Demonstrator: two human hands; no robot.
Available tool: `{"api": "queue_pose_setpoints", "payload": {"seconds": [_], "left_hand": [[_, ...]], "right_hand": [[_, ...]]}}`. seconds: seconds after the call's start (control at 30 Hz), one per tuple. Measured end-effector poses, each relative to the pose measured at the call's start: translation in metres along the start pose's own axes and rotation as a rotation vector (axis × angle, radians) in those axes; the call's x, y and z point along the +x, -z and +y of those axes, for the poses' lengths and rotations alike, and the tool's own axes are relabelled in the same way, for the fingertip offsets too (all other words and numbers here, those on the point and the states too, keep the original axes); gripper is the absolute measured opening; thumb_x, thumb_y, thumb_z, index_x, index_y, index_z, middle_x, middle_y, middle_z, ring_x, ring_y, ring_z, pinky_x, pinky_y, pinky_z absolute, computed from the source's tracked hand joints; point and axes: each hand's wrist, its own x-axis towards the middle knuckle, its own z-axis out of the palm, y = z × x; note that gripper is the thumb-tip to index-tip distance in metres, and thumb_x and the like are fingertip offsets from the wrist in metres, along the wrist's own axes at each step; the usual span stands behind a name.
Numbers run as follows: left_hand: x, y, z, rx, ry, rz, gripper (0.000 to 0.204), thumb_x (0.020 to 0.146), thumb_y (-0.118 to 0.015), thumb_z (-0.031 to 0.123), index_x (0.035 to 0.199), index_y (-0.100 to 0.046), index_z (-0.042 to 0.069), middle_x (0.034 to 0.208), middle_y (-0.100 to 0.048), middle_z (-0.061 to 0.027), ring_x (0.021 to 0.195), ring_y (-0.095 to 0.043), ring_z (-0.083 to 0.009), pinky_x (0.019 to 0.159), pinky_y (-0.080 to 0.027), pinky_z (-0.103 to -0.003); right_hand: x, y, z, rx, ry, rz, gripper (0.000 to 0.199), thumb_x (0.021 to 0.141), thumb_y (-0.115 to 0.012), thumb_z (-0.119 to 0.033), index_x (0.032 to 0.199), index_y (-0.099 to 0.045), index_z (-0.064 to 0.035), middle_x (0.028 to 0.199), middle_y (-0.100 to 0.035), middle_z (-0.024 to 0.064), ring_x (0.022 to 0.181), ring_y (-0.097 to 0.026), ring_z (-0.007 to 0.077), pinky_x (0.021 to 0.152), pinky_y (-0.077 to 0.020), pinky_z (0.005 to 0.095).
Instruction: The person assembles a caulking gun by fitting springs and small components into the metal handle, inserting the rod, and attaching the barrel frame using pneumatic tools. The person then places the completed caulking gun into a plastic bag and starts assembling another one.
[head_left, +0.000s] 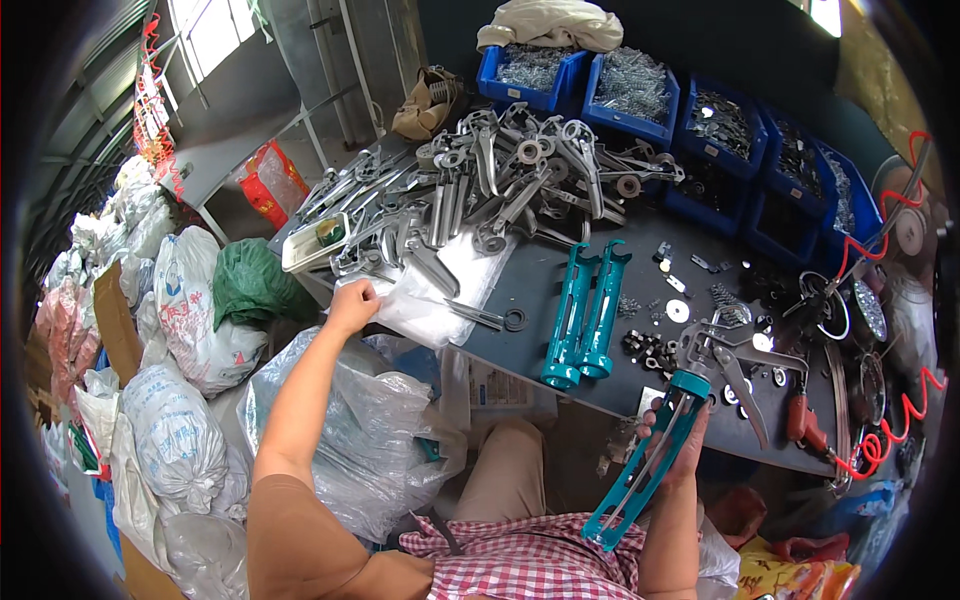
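Note:
My right hand [672, 432] is wrapped round a teal caulking gun [648, 462], tilted, with a metal rod running along its open frame and a grey handle and trigger at its upper end. My left hand [354, 306] is closed at the left edge of a white plastic sheet [425, 318]; what its fingers hold, if anything, is hidden. Two more teal caulking gun frames [585, 318] lie side by side on the dark table [530, 345]. Grey metal handles [520, 165] are heaped at the back, and some rest on the sheet.
Blue bins [632, 95] of small metal parts line the back. Washers [678, 311], springs and black nuts lie loose at the right. A red-handled power tool [806, 422] with a coiled red hose sits at the right edge. Full sacks [185, 430] crowd the left floor.

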Motion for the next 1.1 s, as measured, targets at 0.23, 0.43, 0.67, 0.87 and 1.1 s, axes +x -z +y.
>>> {"api": "queue_pose_setpoints", "payload": {"seconds": [0.23,0.43,0.67,0.87,1.1], "left_hand": [[0.021,0.006,0.025,0.17,-0.226,-0.005,0.036,0.08,-0.056,0.037,0.068,-0.056,0.003,0.07,-0.059,-0.0161,0.069,-0.056,-0.0358,0.06,-0.043,-0.04],[-0.011,0.074,0.093,-0.384,-0.354,0.081,0.038,0.089,-0.048,0.034,0.068,-0.055,0.003,0.058,-0.055,-0.0076,0.056,-0.052,-0.0209,0.051,-0.039,-0.031],[-0.141,0.091,0.204,-0.95,-0.32,-0.494,0.022,0.092,-0.044,0.021,0.089,-0.059,0.004,0.073,-0.056,0.0007,0.062,-0.05,-0.0051,0.052,-0.038,-0.02],[-0.179,-0.003,0.221,-1.063,-0.164,-0.581,0.026,0.092,-0.042,0.023,0.087,-0.059,0.005,0.07,-0.055,0.0005,0.056,-0.046,-0.0054,0.047,-0.036,-0.019],[-0.171,0.012,0.205,-1.221,0.176,-0.244,0.033,0.09,-0.05,0.032,0.073,-0.058,0.005,0.064,-0.054,0.0007,0.053,-0.043,-0.0048,0.047,-0.034,-0.019]], "right_hand": [[0.0,-0.007,-0.001,0.014,-0.023,-0.002,0.041,0.085,-0.044,-0.055,0.091,-0.05,-0.0152,0.088,-0.055,0.0109,0.074,-0.054,0.0219,0.059,-0.0442,0.0322],[-0.005,-0.004,0.0,-0.024,-0.069,0.037,0.052,0.08,-0.048,-0.06,0.103,-0.051,-0.0132,0.09,-0.055,0.0089,0.074,-0.054,0.0208,0.057,-0.0468,0.0322],[-0.042,-0.02,0.016,-0.329,-0.135,-0.393,0.078,0.077,-0.05,-0.062,0.127,-0.037,-0.0038,0.105,-0.057,0.018,0.078,-0.062,0.0218,0.065,-0.0529,0.0298],[-0.07,-0.063,0.058,-0.637,-0.319,-0.483,0.057,0.084,-0.054,-0.039,0.124,-0.04,-0.001,0.102,-0.057,0.0127,0.081,-0.059,0.0158,0.071,-0.0494,0.03],[-0.05,-0.033,0.025,-0.848,-0.019,-0.261,0.036,0.089,-0.043,-0.024,0.117,-0.047,-0.0028,0.087,-0.061,0.0072,0.071,-0.059,0.0121,0.062,-0.0487,0.025]]}}
